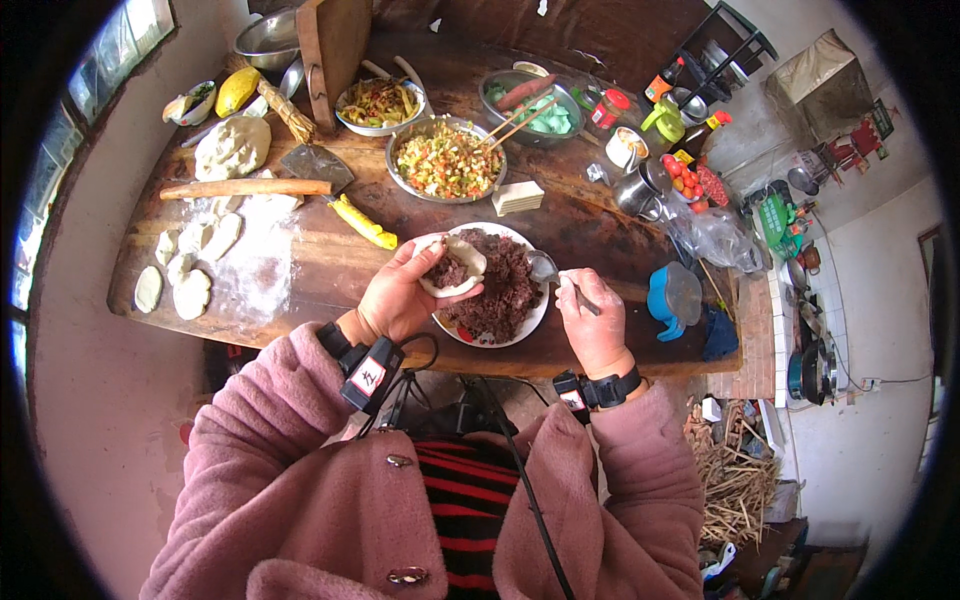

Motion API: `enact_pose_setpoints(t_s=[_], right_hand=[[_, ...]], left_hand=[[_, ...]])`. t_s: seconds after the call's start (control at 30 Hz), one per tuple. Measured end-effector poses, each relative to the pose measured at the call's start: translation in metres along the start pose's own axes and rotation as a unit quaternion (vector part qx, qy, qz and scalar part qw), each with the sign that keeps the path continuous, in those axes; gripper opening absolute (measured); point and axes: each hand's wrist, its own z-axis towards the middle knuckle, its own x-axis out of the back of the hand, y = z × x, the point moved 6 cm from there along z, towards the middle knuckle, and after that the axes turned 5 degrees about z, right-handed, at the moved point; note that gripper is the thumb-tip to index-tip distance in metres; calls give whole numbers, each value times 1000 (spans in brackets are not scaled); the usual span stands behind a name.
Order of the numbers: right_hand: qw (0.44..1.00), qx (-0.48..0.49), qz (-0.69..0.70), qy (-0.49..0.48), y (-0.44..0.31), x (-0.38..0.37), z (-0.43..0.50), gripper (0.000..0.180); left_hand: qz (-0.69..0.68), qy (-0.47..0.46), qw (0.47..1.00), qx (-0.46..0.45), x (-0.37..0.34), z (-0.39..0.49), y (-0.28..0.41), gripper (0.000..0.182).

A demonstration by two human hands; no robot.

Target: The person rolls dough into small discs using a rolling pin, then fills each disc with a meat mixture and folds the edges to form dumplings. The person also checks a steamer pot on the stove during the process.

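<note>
My left hand (394,292) cups a round dough wrapper (474,259) with dark reddish-brown filling in it, over the left side of a plate. My right hand (592,311) grips a metal spoon (543,266), its bowl at the right edge of the filling heap. The white plate (534,328) bears a mound of the same crumbly dark filling (499,289). Behind the plate lies a pale rectangular block (517,198). Flattened dough rounds (192,294) lie at the left on floured wood, near a wooden rolling pin (244,188) and a large dough lump (233,148).
On the wooden table (337,277) stand a bowl of chopped vegetables (448,159) with chopsticks and a bowl of cooked food (379,105). A broad blade with a yellow handle (363,222) lies behind my left hand. A blue-handled container (675,294) stands right, near a metal mug (640,191).
</note>
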Motion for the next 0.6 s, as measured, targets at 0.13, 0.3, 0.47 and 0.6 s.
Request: enact_pose_setpoints(t_s=[0.13, 0.3, 0.47, 0.6], right_hand=[[1000, -19, -1, 4, -6, 1, 0, 4], [993, -94, 61, -26, -6, -16, -5, 5], [950, -211, 229, -7, 15, -27, -9, 11], [900, -277, 337, 2, 34, -22, -11, 16]], left_hand=[[-5, 15, 1000, 12, 4, -3, -9, 26], [-21, 28, 999, 25, 8, -1, -14, 27], [-18, 30, 999, 22, 10, -2, -15, 25], [-20, 25, 999, 17, 8, -1, -16, 24]])
